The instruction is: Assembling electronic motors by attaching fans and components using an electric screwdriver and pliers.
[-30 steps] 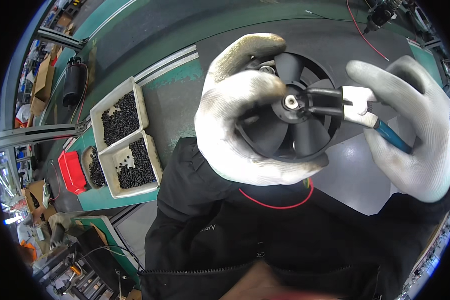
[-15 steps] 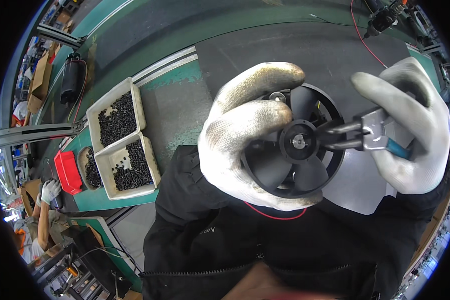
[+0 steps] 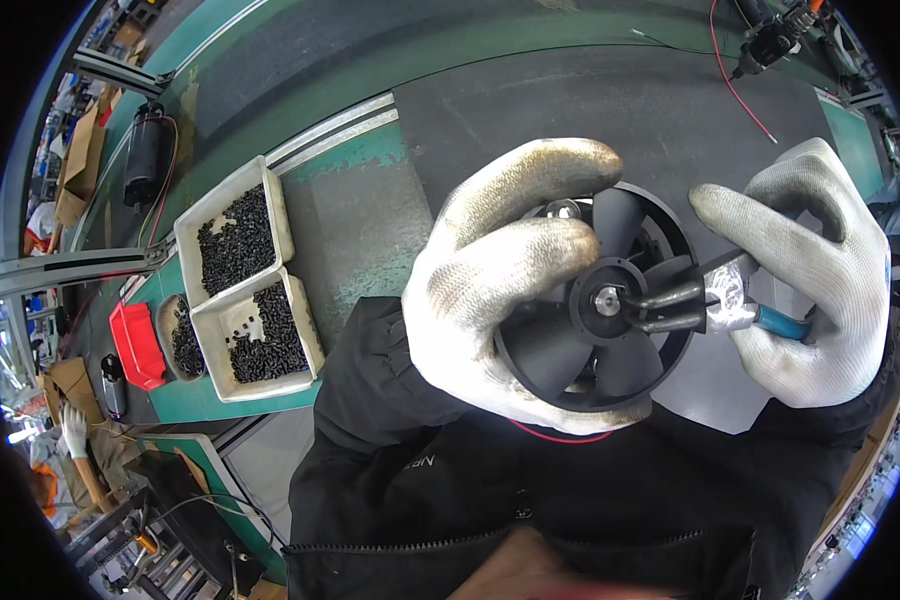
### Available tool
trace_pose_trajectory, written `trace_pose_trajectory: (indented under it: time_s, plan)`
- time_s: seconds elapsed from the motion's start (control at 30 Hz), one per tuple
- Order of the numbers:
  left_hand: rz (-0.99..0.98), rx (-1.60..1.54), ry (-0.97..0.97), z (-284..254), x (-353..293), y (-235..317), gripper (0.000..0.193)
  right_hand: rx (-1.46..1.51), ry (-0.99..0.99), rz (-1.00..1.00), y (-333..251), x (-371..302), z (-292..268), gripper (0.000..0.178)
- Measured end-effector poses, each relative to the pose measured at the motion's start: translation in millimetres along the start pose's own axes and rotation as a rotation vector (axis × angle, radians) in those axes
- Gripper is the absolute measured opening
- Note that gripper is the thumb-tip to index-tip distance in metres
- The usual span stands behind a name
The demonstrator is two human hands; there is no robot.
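My left hand [image 3: 500, 270], in a white knit glove, is closed round the rim of a black fan [image 3: 544, 345] with a round housing, broad blades and a central hub. In my gloved right hand [image 3: 820, 270] is a pair of pliers [image 3: 727, 300] with blue handles. Their jaw tips reach the fan's hub, right beside the small metal shaft end [image 3: 607, 300]. Whether the jaws grip anything there I cannot tell. A red wire [image 3: 560, 437] hangs below the fan, in front of my dark jacket.
Two white bins [image 3: 287, 215] of small black parts stand on the left, with a small round bowl [image 3: 167, 310] and a red tray [image 3: 135, 345] beside them. A black motor [image 3: 145, 160] lies farther off. At the upper right is a power driver [image 3: 770, 45]. A co-worker's gloved hand [image 3: 73, 430] shows far left.
The plier tips have moved left from the blades' right side to the hub's centre. Fan and both hands sit slightly lower. The co-worker's hand has left the dark cylinder at far left.
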State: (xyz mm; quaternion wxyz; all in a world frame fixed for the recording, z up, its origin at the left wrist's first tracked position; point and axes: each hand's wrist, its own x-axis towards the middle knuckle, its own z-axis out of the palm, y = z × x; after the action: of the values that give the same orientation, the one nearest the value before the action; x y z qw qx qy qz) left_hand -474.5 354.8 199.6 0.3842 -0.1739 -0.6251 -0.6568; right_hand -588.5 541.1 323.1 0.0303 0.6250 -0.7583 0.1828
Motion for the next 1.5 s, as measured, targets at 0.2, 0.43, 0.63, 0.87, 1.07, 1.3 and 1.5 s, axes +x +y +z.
trace_pose_trajectory:
  time_s: [0.2, 0.43, 0.63, 0.87, 1.07, 1.3, 1.5]
  plan:
    - [0.034, -0.001, -0.057, 2, 5, 0, 0.082, -0.016, -0.018, 0.009, -3, 0, -7, 0.062]
    - [0.077, -0.001, -0.057, -3, 4, -5, 0.083, -0.054, -0.009, 0.047, -9, 1, -2, 0.062]
    - [0.095, 0.008, -0.093, -3, 5, -5, 0.088, -0.065, -0.022, 0.084, -15, -2, -5, 0.063]
    - [0.135, 0.038, -0.077, -6, 5, -6, 0.09, -0.081, -0.097, 0.105, -16, 5, -4, 0.051]
    - [0.101, 0.134, -0.084, -4, 10, 2, 0.08, -0.055, -0.127, 0.105, -15, 8, -6, 0.039]
    - [0.071, 0.026, -0.004, 8, 10, -2, 0.069, -0.09, -0.166, 0.15, -20, 3, -13, 0.04]
    - [0.061, 0.128, -0.061, -2, 13, 6, 0.067, -0.078, -0.111, 0.109, -19, 0, -4, 0.051]
